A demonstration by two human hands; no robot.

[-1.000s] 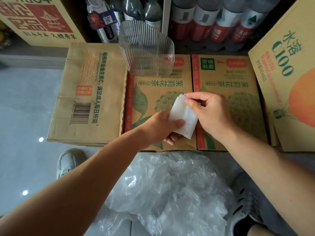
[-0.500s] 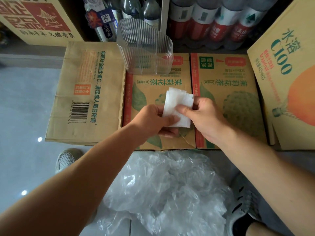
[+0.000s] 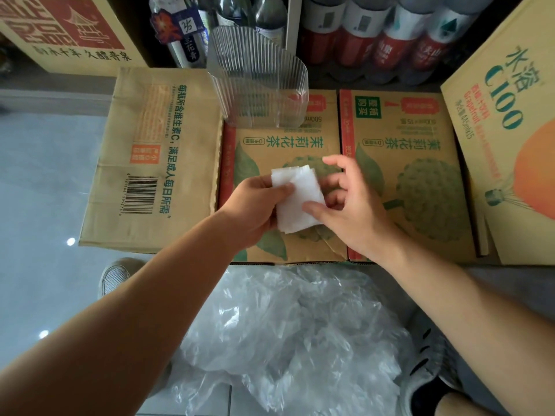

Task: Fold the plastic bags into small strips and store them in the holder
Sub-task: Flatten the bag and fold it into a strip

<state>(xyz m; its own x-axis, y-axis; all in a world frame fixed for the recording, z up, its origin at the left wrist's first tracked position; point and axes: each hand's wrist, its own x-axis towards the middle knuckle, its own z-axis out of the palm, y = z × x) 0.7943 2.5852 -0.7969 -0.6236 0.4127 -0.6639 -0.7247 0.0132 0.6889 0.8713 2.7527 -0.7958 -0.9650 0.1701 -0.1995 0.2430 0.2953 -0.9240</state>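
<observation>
White plastic, folded many times into a flat, thick rectangle: this folded bag (image 3: pixel 295 202) is held in the air over the middle of the jasmine tea carton (image 3: pixel 255 154), between both hands. Its long axis runs from the near edge of the carton toward the far edge, leaning a little to the left at the far end. The far short edge shows several layers stacked together.

The left hand (image 3: pixel 255 205) pinches the far left corner of the bag, with the thumb on top and the other fingers underneath. The right hand (image 3: pixel 348 205) holds the right long edge: its thumb lies on the upper face close to the near end and the curled fingers are behind the bag, while the index finger stands up free and touches nothing.

The holder (image 3: pixel 261 94), a clear ribbed tub, stands upright at the far edge of the carton, with its mouth open upward. A heap of loose plastic bags (image 3: pixel 294 331), crumpled and transparent, lies on the floor just in front of the near edge of the carton. Another brown carton (image 3: pixel 150 157) lies touching its left side, and a matching tea carton (image 3: pixel 420 163) touches its right side. Beyond the far edge of the carton stand bottles (image 3: pixel 375 34).
</observation>
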